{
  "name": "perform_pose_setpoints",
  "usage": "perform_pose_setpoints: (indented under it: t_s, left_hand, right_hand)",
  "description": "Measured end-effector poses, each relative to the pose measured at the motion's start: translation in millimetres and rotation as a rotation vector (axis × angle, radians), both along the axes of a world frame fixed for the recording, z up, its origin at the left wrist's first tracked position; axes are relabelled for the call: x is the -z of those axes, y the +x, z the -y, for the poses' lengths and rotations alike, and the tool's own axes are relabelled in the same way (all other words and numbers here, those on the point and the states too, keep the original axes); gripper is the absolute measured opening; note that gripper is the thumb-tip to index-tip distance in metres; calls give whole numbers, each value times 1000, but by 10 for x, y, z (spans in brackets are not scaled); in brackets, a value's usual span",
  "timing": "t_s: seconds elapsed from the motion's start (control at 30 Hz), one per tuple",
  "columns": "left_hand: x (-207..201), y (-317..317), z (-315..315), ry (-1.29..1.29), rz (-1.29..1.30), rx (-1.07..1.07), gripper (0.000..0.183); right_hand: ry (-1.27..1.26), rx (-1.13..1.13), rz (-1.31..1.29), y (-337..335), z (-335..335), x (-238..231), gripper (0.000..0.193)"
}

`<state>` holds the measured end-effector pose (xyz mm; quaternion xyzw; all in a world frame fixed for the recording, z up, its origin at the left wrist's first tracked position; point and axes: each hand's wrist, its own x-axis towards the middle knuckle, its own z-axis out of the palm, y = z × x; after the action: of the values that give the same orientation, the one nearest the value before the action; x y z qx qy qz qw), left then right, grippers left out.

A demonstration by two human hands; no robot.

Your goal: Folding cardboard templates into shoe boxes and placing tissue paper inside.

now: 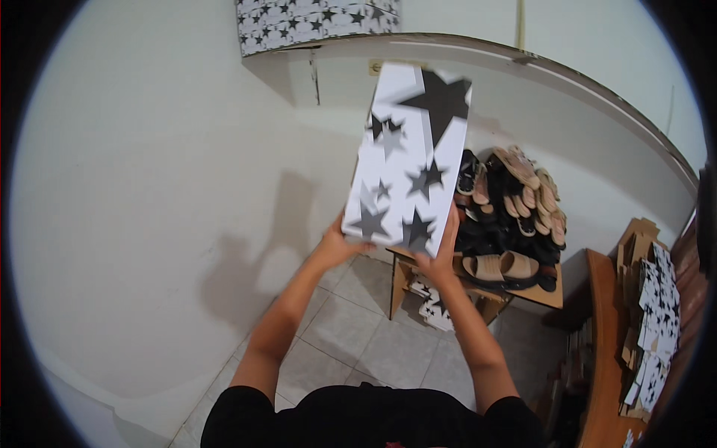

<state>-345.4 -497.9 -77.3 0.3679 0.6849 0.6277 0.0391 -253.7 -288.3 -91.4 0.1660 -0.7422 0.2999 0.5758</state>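
Observation:
A long white shoebox (403, 168) printed with black and grey stars is held up in front of me, its far end raised toward the wall shelf. My left hand (337, 245) grips the near left corner, fingers partly hidden under the box. On the near right corner, my right hand (444, 250) is closed with its thumb along the edge. Whether the box holds anything cannot be seen.
A wall shelf (478, 46) carries star-patterned boxes (321, 22) at its left end. Below it, a small wooden table (541, 293) bears piled sandals (515, 179) and beige slides (500, 267). Flattened star-printed cardboard (657, 313) lies on a brown wooden desk (601, 351) at right.

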Motion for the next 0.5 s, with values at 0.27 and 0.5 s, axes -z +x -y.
perform_pose_setpoints:
  t_s: [0.27,0.5]
  left_hand:
    - [-1783,-1449,-277,361,-445,-151,51]
    - [-3457,-2297,-501,548,-812,-101,59]
  right_hand:
    - [131,-86,-342,-1478,-177,-1936,93]
    - [200,-29,-585,-2244,-290,-3724,54]
